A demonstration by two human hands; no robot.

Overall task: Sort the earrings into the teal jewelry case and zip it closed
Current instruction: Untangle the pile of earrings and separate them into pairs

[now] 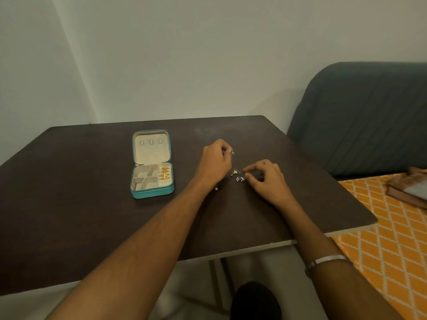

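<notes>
At mid-frame the left hand [216, 158] pinched a small earring [232, 153] while the right hand [265, 176], fingers curled but empty, reached for loose earrings [240, 179], the teal jewelry case [152, 192] open left for filling.

Bare forearms, no sleeves.
A plain, flat silver metal bangle [328, 260] circles the right forearm; the left arm [143, 239] wears nothing at all.
</notes>
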